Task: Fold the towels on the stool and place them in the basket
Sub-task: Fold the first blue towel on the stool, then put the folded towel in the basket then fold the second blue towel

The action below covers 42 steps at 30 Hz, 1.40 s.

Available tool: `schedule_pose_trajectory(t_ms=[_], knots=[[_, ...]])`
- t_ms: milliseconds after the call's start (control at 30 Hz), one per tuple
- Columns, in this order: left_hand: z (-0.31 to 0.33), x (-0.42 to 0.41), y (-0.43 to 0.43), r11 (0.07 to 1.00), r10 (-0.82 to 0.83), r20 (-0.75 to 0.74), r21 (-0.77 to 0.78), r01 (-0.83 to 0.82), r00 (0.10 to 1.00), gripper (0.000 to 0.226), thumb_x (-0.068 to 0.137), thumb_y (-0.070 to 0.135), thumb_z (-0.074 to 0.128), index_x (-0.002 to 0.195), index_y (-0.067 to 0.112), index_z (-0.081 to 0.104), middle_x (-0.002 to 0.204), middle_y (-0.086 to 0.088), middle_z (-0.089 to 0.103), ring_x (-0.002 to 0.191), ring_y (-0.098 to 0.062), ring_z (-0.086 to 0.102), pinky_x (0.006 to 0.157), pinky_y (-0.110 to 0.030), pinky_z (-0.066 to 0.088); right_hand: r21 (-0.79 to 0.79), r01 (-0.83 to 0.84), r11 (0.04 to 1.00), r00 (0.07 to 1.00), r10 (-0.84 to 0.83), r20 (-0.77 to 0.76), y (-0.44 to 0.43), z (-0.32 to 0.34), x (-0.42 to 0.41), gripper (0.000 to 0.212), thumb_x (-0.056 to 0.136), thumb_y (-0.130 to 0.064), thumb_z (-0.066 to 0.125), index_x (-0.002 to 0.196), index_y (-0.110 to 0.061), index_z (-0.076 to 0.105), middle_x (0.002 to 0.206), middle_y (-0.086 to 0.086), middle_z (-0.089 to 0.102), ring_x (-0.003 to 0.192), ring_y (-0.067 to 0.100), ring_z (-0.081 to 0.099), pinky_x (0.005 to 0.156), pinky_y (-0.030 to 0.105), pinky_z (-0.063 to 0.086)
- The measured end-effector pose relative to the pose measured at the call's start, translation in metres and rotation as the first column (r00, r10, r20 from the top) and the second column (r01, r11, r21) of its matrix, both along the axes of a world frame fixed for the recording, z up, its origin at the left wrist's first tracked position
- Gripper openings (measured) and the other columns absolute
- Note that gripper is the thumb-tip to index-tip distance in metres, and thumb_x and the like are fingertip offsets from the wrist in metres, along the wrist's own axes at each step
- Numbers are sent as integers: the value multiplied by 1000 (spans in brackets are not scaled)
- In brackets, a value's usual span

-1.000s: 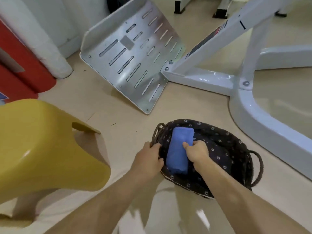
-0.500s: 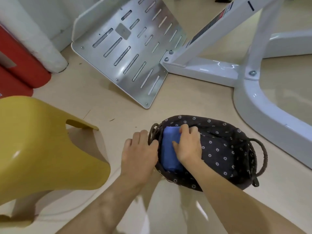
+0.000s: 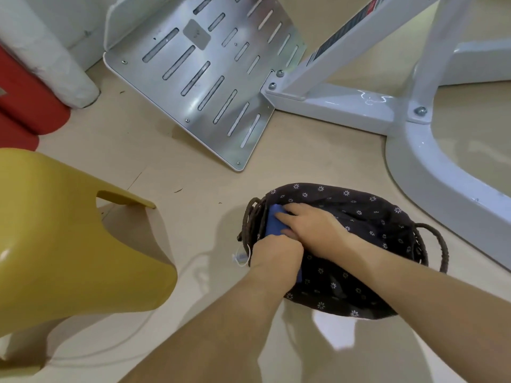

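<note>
Pressing flat with right grip [image 3: 312, 230], fingers straight, released, on blue towel [image 3: 272, 223]. Towel inside dark flowered basket [image 3: 345, 196], at left end. Left grip [image 3: 276, 255] curled at near left rim over towel end; grasping towel or rim, cannot tell. Basket on floor [image 3: 193, 175], near yellow stool [image 3: 69, 244]. Slotted metal plate [image 3: 207, 78], white frame [image 3: 345, 103] beyond.

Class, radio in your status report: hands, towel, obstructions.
Right hand flat, pressing blue towel inside basket. Left hand curled at towel's near end, grip hidden. Yellow stool apart, nothing blocking.
</note>
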<state>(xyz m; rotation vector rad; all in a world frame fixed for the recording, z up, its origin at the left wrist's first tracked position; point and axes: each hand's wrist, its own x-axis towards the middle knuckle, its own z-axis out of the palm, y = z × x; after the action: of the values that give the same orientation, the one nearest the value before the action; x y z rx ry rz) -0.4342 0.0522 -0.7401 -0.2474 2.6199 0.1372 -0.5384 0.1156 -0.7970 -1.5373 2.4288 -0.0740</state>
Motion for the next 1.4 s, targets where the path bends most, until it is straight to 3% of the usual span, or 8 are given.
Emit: schedule_pose_trajectory(t_ms=[233, 433, 567, 833, 933, 1067, 1233, 1400], knots=[[-5, 0, 2, 999, 20, 71, 47, -23, 997, 32, 86, 6, 59, 118, 2, 56, 121, -18, 56, 107, -36, 56, 79, -41, 48, -5, 103, 995, 994, -103, 30, -3, 7, 4, 48, 93, -40, 50, 139, -28, 45, 142, 4, 36, 129, 26, 33, 95, 40, 36], [0, -3, -4, 991, 125, 95, 38, -129, 988, 84, 88, 4, 56, 149, -2, -1, 154, -28, 0, 121, -36, 50, 91, -39, 46, -2, 34, 999, 999, -34, -25, 19, 12, 20, 76, 59, -16, 79, 128, 3, 54, 134, 22, 53, 119, 35, 56, 97, 41, 50], [-11, -16, -6, 976, 197, 173, 59, -209, 965, 93, 90, 11, 58, 149, 0, -13, 155, -26, -17, 123, -34, 50, 96, -39, 43, 104, -16, 994, 996, 6, 90, 20, 10, 19, 92, 84, -39, 64, 150, -1, 12, 159, 16, 10, 148, 25, 6, 114, 24, -1], [-35, -18, -9, 925, 322, 193, 144, -351, 927, 96, 92, 20, 56, 147, 4, -21, 161, -15, 3, 115, -27, 58, 92, -36, 44, 256, 60, 965, 970, -118, 215, 8, -5, 20, 120, 66, -35, 82, 150, -4, 2, 159, 15, -5, 147, 26, -13, 120, 39, 14], [-15, -13, -13, 988, 88, 260, 100, -117, 962, 104, 85, 29, 69, 148, -4, -6, 153, -33, -15, 119, -38, 52, 95, -41, 44, 320, 103, 942, 957, -181, 226, 8, 4, 20, 131, 60, -40, 85, 151, -7, -3, 159, 8, -16, 146, 20, -17, 119, 42, 17], [25, 10, -22, 981, -36, 4, 190, 35, 999, 30, 89, 26, 64, 110, 6, 60, 122, -19, 55, 98, -34, 60, 72, -36, 42, 271, 281, 921, 899, -351, 261, 9, 28, 33, 105, 79, -35, 69, 151, -10, -3, 159, 6, -15, 147, 19, -11, 117, 47, 20], [82, 66, -34, 933, 197, -269, 347, -96, 943, 19, 95, 20, 42, 81, 17, 54, 85, -3, 59, 81, -26, 54, 66, -35, 38, 57, 534, 844, 791, -522, 318, 21, 84, 77, 53, 82, -23, 62, 129, -4, 44, 137, 14, 45, 128, 35, 41, 103, 39, 36], [171, 126, -22, 738, 528, -155, 571, -360, 835, 33, 98, 32, 43, 70, 18, 54, 62, 3, 51, 60, -16, 44, 56, -32, 30, 64, 603, 795, 699, -566, 437, 42, 196, 139, 57, 85, -13, 59, 139, -8, 42, 137, 8, 49, 125, 25, 46, 105, 29, 34]])
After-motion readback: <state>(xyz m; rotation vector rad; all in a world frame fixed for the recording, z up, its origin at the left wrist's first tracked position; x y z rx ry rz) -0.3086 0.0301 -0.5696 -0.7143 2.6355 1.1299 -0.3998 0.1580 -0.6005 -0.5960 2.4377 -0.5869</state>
